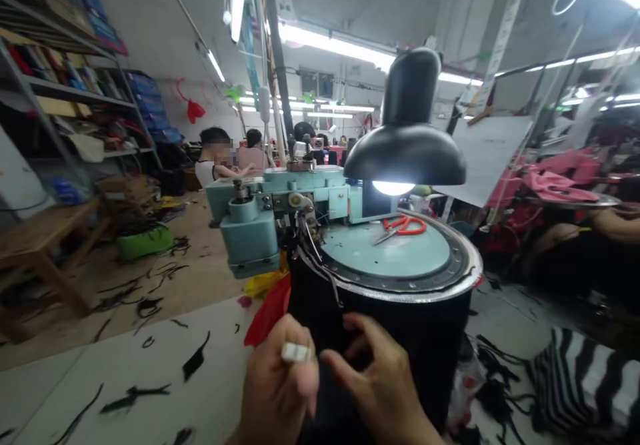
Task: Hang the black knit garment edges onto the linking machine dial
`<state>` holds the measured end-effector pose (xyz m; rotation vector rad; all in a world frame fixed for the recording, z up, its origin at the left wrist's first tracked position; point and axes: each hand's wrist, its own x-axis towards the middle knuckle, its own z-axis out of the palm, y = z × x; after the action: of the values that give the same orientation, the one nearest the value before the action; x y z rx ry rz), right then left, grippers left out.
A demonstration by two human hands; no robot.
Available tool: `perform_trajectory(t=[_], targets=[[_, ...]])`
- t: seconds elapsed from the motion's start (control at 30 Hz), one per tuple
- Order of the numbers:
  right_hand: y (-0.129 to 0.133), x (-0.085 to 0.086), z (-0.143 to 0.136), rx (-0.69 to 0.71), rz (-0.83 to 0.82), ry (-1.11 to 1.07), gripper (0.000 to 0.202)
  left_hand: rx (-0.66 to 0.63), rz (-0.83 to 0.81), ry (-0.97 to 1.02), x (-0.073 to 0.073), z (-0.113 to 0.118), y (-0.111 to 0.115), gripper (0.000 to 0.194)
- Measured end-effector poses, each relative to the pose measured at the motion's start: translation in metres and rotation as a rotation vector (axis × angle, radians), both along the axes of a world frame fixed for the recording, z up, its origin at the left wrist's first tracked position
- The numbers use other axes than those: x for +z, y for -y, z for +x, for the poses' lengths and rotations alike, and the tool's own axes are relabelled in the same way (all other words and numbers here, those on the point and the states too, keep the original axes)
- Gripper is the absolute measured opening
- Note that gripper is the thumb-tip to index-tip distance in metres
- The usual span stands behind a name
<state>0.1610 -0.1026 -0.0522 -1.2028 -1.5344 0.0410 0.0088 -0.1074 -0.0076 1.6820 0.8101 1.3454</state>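
A round dial linking machine (395, 251) with a pale green top and a toothed metal rim stands before me, black fabric (380, 321) hanging from its rim. My left hand (283, 378) is in front of the fabric, fingers curled closed; a small white band or piece (296, 353) shows at its finger, and whatever the fingers hold is hidden. Just right of it, also before the fabric, my right hand (383, 371) has thumb and fingers apart, with nothing visible between them. Red-handled scissors (406, 225) lie on the dial.
A black lamp (405, 148) shines above the dial. The green machine head (250, 231) sits at its left. Red cloth (270, 311) lies left of the fabric. Black scraps (195, 358) are scattered on the white surface. Striped fabric (590, 385) lies at lower right. People sit farther back.
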Motion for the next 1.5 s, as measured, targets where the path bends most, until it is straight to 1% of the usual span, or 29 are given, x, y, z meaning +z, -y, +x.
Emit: perform_trajectory(t=[0.03,0.07,0.1,0.13,0.2,0.27,0.3,0.33,0.37,0.43,0.53,0.6,0.67,0.73,0.8,0.9,0.97,1.0,1.03,1.07,1.13,1.17,1.2,1.23,1.27,1.3,1.4,1.43,1.5], targets=[[-0.008,-0.001,-0.012,-0.083,-0.001,0.050,0.041,0.081,-0.065,0.062,-0.016,-0.004,-0.003,0.050],[-0.016,-0.002,-0.021,-0.173,0.015,0.099,0.042,0.141,-0.130,0.094,-0.027,-0.005,-0.008,0.047],[-0.023,-0.003,-0.028,-0.249,0.038,0.139,0.039,0.177,-0.185,0.102,-0.034,-0.005,-0.014,0.045],[-0.027,-0.005,-0.031,-0.298,0.067,0.159,0.036,0.185,-0.231,0.088,-0.036,-0.006,-0.020,0.044],[-0.026,-0.006,-0.027,-0.303,0.115,0.110,0.027,0.152,-0.300,0.029,-0.033,-0.010,-0.034,0.043],[-0.017,-0.004,-0.017,-0.231,0.132,-0.025,0.013,0.074,-0.315,-0.011,-0.027,-0.017,-0.047,0.042],[-0.010,-0.001,-0.012,-0.184,0.139,-0.093,0.011,0.030,-0.317,-0.016,-0.023,-0.020,-0.052,0.042],[-0.005,0.002,-0.008,-0.140,0.147,-0.134,0.012,-0.016,-0.319,-0.015,-0.021,-0.021,-0.058,0.042],[-0.001,0.006,-0.005,-0.109,0.153,-0.131,0.015,-0.058,-0.327,-0.015,-0.019,-0.022,-0.062,0.042],[0.002,0.014,-0.003,-0.100,0.171,-0.033,0.015,-0.120,-0.359,-0.040,-0.019,-0.019,-0.071,0.044],[-0.002,0.024,-0.006,-0.175,0.201,0.132,0.010,-0.183,-0.386,-0.039,-0.021,-0.011,-0.079,0.046],[-0.005,0.027,-0.009,-0.206,0.242,0.161,0.010,-0.243,-0.388,0.015,-0.022,-0.008,-0.081,0.048],[-0.004,0.028,-0.010,-0.275,0.279,0.135,0.018,-0.300,-0.388,0.047,-0.021,-0.005,-0.083,0.048],[0.000,0.028,-0.010,-0.411,0.284,0.083,0.021,-0.300,-0.374,0.015,-0.017,-0.003,-0.083,0.048],[0.004,0.030,-0.009,-0.523,0.265,0.055,0.016,-0.261,-0.357,-0.045,-0.012,-0.001,-0.084,0.048],[0.006,0.029,-0.007,-0.562,0.250,0.054,0.010,-0.263,-0.338,-0.104,-0.008,0.004,-0.085,0.048],[0.005,0.022,-0.004,-0.580,0.263,0.010,0.012,-0.277,-0.336,-0.124,-0.008,0.007,-0.086,0.048],[0.004,0.015,-0.002,-0.572,0.244,-0.027,0.013,-0.278,-0.334,-0.134,-0.007,0.008,-0.088,0.048],[0.004,0.008,-0.001,-0.535,0.203,-0.076,0.012,-0.280,-0.334,-0.143,-0.007,0.009,-0.088,0.048],[0.003,0.000,0.001,-0.459,0.129,-0.145,0.011,-0.289,-0.338,-0.151,-0.007,0.010,-0.089,0.049],[0.004,-0.012,0.005,-0.229,-0.076,-0.332,0.009,-0.314,-0.345,-0.163,-0.006,0.009,-0.088,0.049],[0.005,-0.014,0.007,-0.107,-0.154,-0.427,0.008,-0.319,-0.347,-0.164,-0.005,0.008,-0.086,0.049],[0.007,-0.013,0.010,-0.010,-0.195,-0.487,0.008,-0.319,-0.349,-0.159,-0.005,0.007,-0.084,0.049],[0.010,-0.009,0.012,0.042,-0.201,-0.492,0.007,-0.312,-0.346,-0.151,-0.004,0.006,-0.082,0.049],[0.013,-0.003,0.014,0.052,-0.177,-0.434,0.007,-0.303,-0.342,-0.143,-0.004,0.006,-0.080,0.049],[0.016,0.005,0.016,0.030,-0.129,-0.325,0.009,-0.297,-0.341,-0.134,-0.005,0.006,-0.078,0.050],[0.023,0.031,0.019,-0.106,0.025,0.034,0.025,-0.305,-0.369,-0.108,-0.008,0.008,-0.079,0.051],[0.025,0.037,0.020,-0.139,0.067,0.102,0.026,-0.310,-0.385,-0.098,-0.010,0.009,-0.080,0.050],[0.026,0.044,0.019,-0.192,0.111,0.140,0.021,-0.321,-0.416,-0.078,-0.013,0.010,-0.083,0.051]])
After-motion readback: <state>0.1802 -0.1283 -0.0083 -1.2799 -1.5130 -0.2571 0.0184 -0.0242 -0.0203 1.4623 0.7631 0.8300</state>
